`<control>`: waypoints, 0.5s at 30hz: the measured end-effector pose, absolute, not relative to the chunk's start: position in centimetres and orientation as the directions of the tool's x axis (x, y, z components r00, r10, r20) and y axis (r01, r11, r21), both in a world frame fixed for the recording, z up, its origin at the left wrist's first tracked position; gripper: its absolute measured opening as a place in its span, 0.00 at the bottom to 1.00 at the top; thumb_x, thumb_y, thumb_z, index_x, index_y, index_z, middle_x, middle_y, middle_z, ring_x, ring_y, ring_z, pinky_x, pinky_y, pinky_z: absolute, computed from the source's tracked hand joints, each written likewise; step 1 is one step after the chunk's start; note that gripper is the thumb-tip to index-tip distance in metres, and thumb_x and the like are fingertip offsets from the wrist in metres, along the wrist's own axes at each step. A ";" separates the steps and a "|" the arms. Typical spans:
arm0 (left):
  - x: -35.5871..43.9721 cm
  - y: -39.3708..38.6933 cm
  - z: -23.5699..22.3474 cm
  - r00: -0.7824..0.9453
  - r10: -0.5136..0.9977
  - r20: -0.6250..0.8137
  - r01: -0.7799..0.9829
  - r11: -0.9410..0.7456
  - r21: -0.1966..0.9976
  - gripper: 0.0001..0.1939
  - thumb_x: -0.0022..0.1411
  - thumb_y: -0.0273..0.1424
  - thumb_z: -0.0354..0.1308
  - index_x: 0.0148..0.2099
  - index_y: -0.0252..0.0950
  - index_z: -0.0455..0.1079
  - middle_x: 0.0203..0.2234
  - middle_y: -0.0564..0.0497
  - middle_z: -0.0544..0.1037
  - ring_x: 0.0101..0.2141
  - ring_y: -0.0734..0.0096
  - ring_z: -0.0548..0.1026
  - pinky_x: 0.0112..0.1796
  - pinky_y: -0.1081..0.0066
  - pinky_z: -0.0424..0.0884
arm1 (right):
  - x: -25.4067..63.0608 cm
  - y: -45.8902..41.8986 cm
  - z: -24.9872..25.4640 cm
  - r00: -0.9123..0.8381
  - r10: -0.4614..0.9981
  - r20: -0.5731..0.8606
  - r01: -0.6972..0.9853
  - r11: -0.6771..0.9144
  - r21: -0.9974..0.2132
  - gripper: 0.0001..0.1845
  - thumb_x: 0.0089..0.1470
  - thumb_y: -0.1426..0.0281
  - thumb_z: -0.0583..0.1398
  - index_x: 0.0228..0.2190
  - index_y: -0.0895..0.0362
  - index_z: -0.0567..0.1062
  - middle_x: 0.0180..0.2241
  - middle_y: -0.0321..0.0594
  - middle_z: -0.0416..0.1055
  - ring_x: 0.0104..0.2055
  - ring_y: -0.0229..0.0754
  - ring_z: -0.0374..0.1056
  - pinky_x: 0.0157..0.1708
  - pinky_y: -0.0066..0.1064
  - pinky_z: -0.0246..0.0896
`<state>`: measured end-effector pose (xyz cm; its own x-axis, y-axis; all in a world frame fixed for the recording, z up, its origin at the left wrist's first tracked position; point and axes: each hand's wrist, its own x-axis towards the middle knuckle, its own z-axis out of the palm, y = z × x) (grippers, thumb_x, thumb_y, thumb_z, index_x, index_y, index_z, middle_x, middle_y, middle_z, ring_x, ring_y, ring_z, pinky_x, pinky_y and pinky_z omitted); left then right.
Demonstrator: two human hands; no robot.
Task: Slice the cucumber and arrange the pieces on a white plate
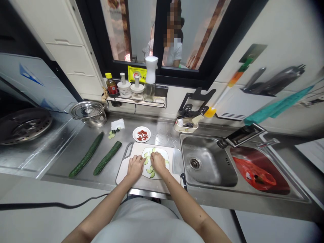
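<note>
A white plate [164,152] rests on the cutting board [124,172], with several thin green-edged cucumber slices [152,174] spread over it. At the plate's left edge, my left hand [136,166] is closed, its fingertips pinching a cucumber slice. My right hand [158,161] reaches over the middle of the plate with bent fingers; what they hold, if anything, is hidden beneath them. A kitchen knife [178,162] with a black handle lies along the board's right side. Two whole cucumbers [87,155] lie on the steel counter to the left.
Behind the board stands a small dish [138,139] of red bits. Cucumber ends and white paper [117,124] lie near a lidded pot [88,113]. The sink [210,162] is at right, a red bag [255,175] in its second basin. Through the window a person [174,52] shows.
</note>
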<state>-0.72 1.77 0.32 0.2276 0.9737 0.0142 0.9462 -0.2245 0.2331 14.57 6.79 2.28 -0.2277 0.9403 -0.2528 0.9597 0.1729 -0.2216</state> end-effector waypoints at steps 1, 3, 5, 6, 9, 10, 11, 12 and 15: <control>-0.7 1.8 0.3 0.232 0.973 0.010 0.948 -0.228 0.224 0.18 0.62 0.26 0.50 0.53 0.42 0.70 0.43 0.46 0.71 0.43 0.60 0.63 0.41 0.63 0.57 | 14.4 6.7 2.2 -0.226 0.940 -0.258 0.961 0.171 -0.218 0.14 0.62 0.71 0.48 0.40 0.57 0.73 0.41 0.46 0.71 0.44 0.42 0.64 0.36 0.28 0.53; -0.6 1.9 0.4 0.239 0.971 0.009 0.950 -0.235 0.205 0.18 0.62 0.26 0.50 0.53 0.43 0.70 0.43 0.46 0.71 0.43 0.60 0.63 0.41 0.63 0.58 | 14.1 6.7 2.2 -0.224 0.937 -0.266 0.963 0.170 -0.211 0.14 0.62 0.71 0.49 0.41 0.57 0.73 0.41 0.46 0.71 0.44 0.42 0.65 0.35 0.28 0.53; -0.6 2.1 0.4 0.249 0.968 0.009 0.950 -0.246 0.191 0.18 0.63 0.27 0.50 0.53 0.43 0.70 0.44 0.46 0.71 0.43 0.60 0.63 0.41 0.62 0.58 | 13.9 6.7 2.0 -0.227 0.934 -0.275 0.963 0.174 -0.204 0.14 0.62 0.72 0.49 0.42 0.57 0.73 0.42 0.46 0.71 0.45 0.42 0.65 0.35 0.28 0.54; -0.7 2.1 0.5 0.252 0.968 0.007 0.950 -0.249 0.187 0.17 0.63 0.27 0.50 0.53 0.43 0.70 0.44 0.46 0.71 0.43 0.60 0.63 0.41 0.62 0.58 | 13.8 6.7 1.9 -0.230 0.933 -0.279 0.963 0.177 -0.201 0.14 0.62 0.72 0.49 0.42 0.57 0.73 0.42 0.46 0.71 0.45 0.42 0.65 0.35 0.28 0.54; -0.8 2.3 0.6 0.259 0.966 -0.004 0.950 -0.254 0.180 0.17 0.63 0.27 0.51 0.52 0.43 0.70 0.44 0.46 0.71 0.43 0.60 0.63 0.40 0.62 0.57 | 13.7 6.7 1.6 -0.232 0.929 -0.290 0.965 0.183 -0.188 0.14 0.62 0.72 0.49 0.41 0.58 0.73 0.42 0.46 0.71 0.44 0.43 0.65 0.35 0.28 0.55; -0.9 2.3 0.6 0.263 0.965 -0.007 0.950 -0.258 0.178 0.17 0.63 0.27 0.51 0.52 0.43 0.70 0.44 0.46 0.71 0.43 0.60 0.63 0.40 0.62 0.57 | 13.7 6.7 1.5 -0.232 0.928 -0.293 0.966 0.184 -0.184 0.14 0.62 0.72 0.49 0.41 0.58 0.73 0.42 0.46 0.71 0.44 0.43 0.65 0.35 0.28 0.55; -0.9 2.4 0.6 0.267 0.964 -0.008 0.949 -0.262 0.175 0.17 0.63 0.27 0.51 0.52 0.43 0.70 0.44 0.46 0.71 0.43 0.60 0.63 0.40 0.62 0.57 | 13.7 6.7 1.5 -0.233 0.927 -0.295 0.966 0.185 -0.180 0.14 0.62 0.72 0.49 0.41 0.58 0.73 0.42 0.47 0.71 0.44 0.43 0.65 0.35 0.28 0.55; -1.0 2.4 0.6 0.272 0.962 -0.009 0.949 -0.266 0.171 0.17 0.63 0.27 0.50 0.52 0.43 0.70 0.44 0.46 0.71 0.43 0.60 0.63 0.40 0.62 0.57 | 13.7 6.7 1.4 -0.233 0.926 -0.297 0.966 0.187 -0.176 0.14 0.62 0.71 0.49 0.42 0.58 0.73 0.42 0.47 0.71 0.44 0.43 0.65 0.35 0.28 0.55; -1.0 2.5 0.4 0.284 0.959 -0.012 0.948 -0.279 0.152 0.16 0.63 0.27 0.50 0.52 0.43 0.70 0.44 0.46 0.71 0.43 0.59 0.63 0.40 0.61 0.57 | 13.8 6.6 1.3 -0.237 0.924 -0.300 0.967 0.194 -0.168 0.14 0.62 0.71 0.49 0.42 0.57 0.73 0.43 0.47 0.71 0.44 0.43 0.65 0.36 0.29 0.56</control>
